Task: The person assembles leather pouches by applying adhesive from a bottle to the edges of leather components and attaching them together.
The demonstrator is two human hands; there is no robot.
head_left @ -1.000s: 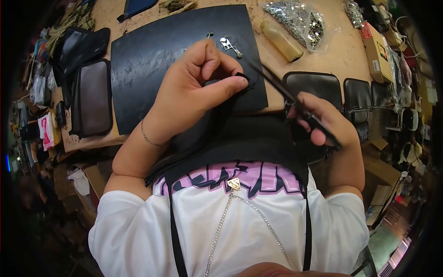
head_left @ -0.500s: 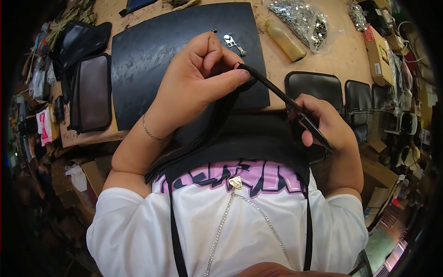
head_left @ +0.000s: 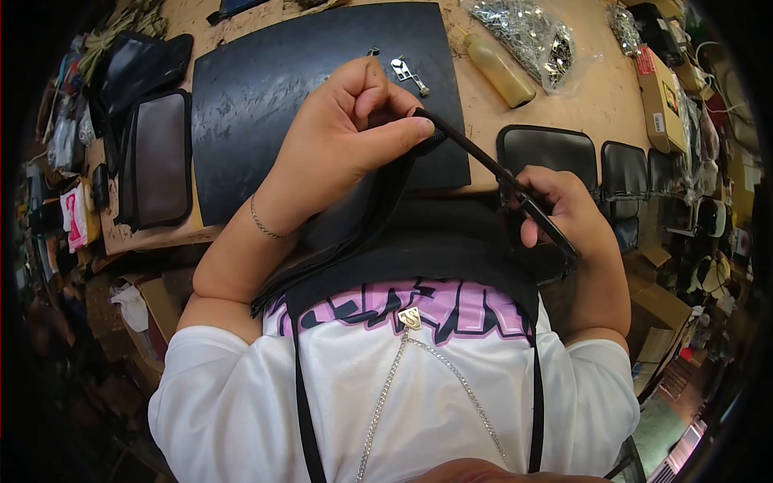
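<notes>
A thin black panel (head_left: 475, 151), turned almost edge-on, slants between my two hands above my lap. My left hand (head_left: 354, 121) pinches its upper end between thumb and fingers. Lower down to the right, my right hand (head_left: 560, 211) has its fingers wrapped round the other end. The panel's flat face is mostly hidden from me. Beyond my left hand, small silver metal parts (head_left: 409, 76) that look like zipper sliders lie on a black mat (head_left: 274, 97). Black material (head_left: 362, 217) hangs below my left hand, over my apron.
Stacked black panels with bordered edges (head_left: 547, 153) lie at the table's right front, and brown-faced ones (head_left: 159, 161) at the left. A yellowish squeeze bottle (head_left: 499, 68) lies beside a clear bag of silver metal parts (head_left: 527, 36). A cardboard box (head_left: 662, 105) stands far right.
Almost nothing differs. Both hands keep their hold on the panel, and the whole view has shifted very slightly.
</notes>
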